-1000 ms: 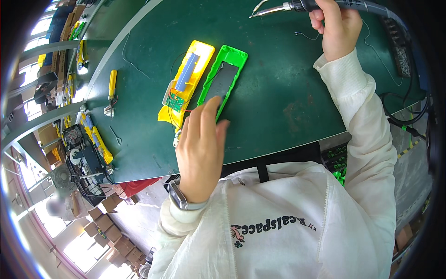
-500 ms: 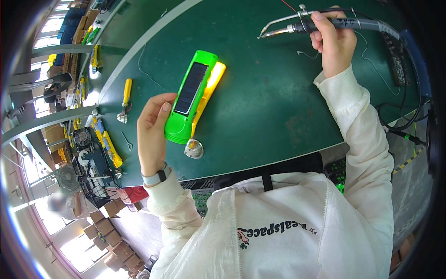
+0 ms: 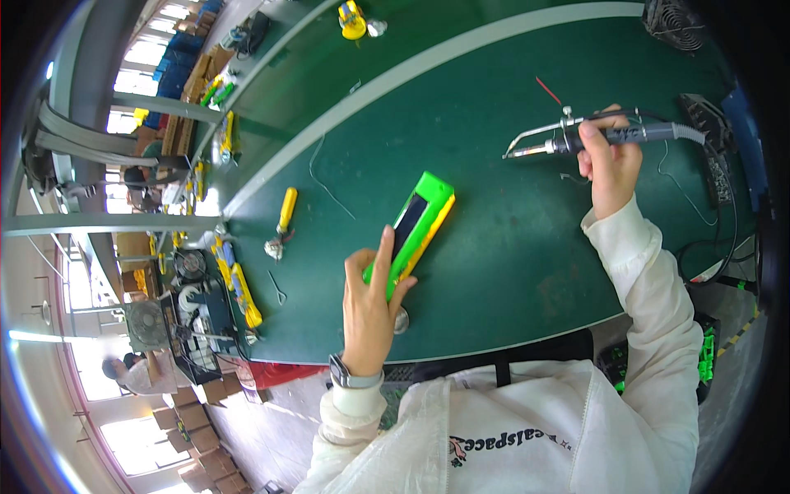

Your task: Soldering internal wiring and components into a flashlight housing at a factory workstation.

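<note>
My left hand (image 3: pixel 370 305) is closed over the near end of a green solar flashlight casing (image 3: pixel 428 198). One finger lies along its dark solar panel (image 3: pixel 409 224), and the thumb rests at the right side. A yellow part (image 3: pixel 436 230) shows along the casing's right edge. Close to that thumb, a round silvery piece (image 3: pixel 401 321) is partly hidden by my hand. To the right, my right hand (image 3: pixel 611 169) grips a soldering iron (image 3: pixel 654 132) with a metal wire guide above its tip. The iron's tip points left, above the table and apart from the flashlight.
A yellow-handled screwdriver-like piece (image 3: pixel 288 210) and a bent metal wire (image 3: pixel 277 286) lie left on the green table (image 3: pixel 485 288). Yellow flashlight parts (image 3: pixel 239 288) sit at the left edge. A grey rail (image 3: pixel 428 62) crosses the back; cables hang at right.
My left hand has shifted from the casing's left side to over its near end. The yellow part, earlier standing out and glowing, is now mostly under the green casing. My right hand still holds the iron.
</note>
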Demonstrator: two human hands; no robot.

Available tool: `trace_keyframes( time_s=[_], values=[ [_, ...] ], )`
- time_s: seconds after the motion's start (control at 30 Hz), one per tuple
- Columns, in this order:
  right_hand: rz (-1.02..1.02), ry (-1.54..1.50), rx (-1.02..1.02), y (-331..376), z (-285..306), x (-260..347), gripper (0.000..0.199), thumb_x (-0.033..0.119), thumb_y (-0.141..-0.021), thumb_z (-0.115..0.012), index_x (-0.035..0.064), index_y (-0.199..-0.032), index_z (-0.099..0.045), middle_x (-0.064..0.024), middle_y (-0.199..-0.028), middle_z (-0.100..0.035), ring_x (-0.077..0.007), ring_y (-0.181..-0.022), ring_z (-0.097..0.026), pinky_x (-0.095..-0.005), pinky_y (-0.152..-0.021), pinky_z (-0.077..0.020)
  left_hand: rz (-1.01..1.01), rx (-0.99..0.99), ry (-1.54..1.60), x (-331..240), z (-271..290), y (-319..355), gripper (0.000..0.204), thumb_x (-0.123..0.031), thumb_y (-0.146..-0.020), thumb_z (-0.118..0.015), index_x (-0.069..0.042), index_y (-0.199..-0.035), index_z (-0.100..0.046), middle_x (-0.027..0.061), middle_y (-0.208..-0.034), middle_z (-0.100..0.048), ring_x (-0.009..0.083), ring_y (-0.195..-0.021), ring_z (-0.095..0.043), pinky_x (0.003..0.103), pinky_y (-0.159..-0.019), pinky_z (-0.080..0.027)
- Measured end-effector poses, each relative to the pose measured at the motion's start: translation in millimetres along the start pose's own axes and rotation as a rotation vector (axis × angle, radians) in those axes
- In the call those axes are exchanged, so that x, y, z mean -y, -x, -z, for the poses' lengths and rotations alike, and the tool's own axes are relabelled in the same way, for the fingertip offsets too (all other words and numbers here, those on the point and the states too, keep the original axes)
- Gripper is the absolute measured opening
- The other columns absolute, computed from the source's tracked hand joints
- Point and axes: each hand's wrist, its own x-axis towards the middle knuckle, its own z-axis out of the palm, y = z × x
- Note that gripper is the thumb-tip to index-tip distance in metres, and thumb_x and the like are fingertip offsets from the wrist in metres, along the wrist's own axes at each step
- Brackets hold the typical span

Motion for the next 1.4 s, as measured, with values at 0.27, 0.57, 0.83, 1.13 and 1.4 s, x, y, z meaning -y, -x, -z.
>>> trace_keyframes(
  time_s=[0.27,0.57,0.83,1.13,1.4],
  values=[
    [-0.077,0.018,-0.011,-0.7,4.1,-3.3,0.015,0.01,-0.087,-0.066,0.0006,-0.081,-0.055,-0.0014,-0.074,-0.052,-0.0037,-0.051,-0.044,-0.0202,-0.043,-0.034,0.007,-0.096,-0.221,3.0,-4.2,14.0,0.071,-0.02,-0.078,-0.075,-0.01,-0.141,-0.046,0.0163,-0.11,-0.048,0.0298,-0.098,-0.05,0.04,-0.085,-0.045],
    [0.003,0.006,-0.038,-2.8,2.6,-7.5,0.014,0.008,-0.086,-0.066,-0.0004,-0.081,-0.056,-0.0025,-0.08,-0.051,-0.0051,-0.058,-0.047,-0.0202,-0.049,-0.0372,0.007,0.039,-0.069,6.3,-5.5,14.1,0.067,-0.02,-0.087,-0.067,-0.008,-0.145,-0.038,0.0199,-0.12,-0.05,0.0361,-0.099,-0.057,0.042,-0.084,-0.048],
    [0.08,-0.068,-0.18,-21.8,10.9,1.9,0.016,0.012,-0.09,-0.064,-0.0005,-0.086,-0.056,-0.0032,-0.082,-0.055,-0.0059,-0.062,-0.051,-0.0203,-0.051,-0.0405,-0.188,0.019,-0.091,1.7,-3.8,-8.7,0.065,-0.018,-0.085,-0.069,-0.01,-0.144,-0.04,0.0188,-0.119,-0.051,0.0354,-0.101,-0.056,0.041,-0.082,-0.049],
    [0.189,0.226,-0.343,-81.6,19.2,-28.4,0.019,0.018,-0.089,-0.067,0.0012,-0.082,-0.063,-0.0019,-0.071,-0.061,-0.0062,-0.056,-0.052,-0.0223,-0.052,-0.0412,-0.192,0.032,0.03,-9.2,-5.7,-48.1,0.069,-0.014,-0.085,-0.069,-0.011,-0.146,-0.038,0.0185,-0.109,-0.053,0.0345,-0.093,-0.057,0.041,-0.078,-0.05],
    [0.273,0.317,-0.594,-109.3,50.4,-34.3,0.021,0.021,-0.088,-0.068,0.0024,-0.081,-0.063,0.0003,-0.066,-0.059,-0.0063,-0.054,-0.047,-0.0228,-0.049,-0.0374,-0.131,-0.192,-0.018,-45.7,-21.3,-227.8,0.061,-0.022,-0.093,-0.057,-0.014,-0.148,-0.033,0.019,-0.09,-0.057,0.0361,-0.078,-0.059,0.044,-0.069,-0.047]
  ],
)
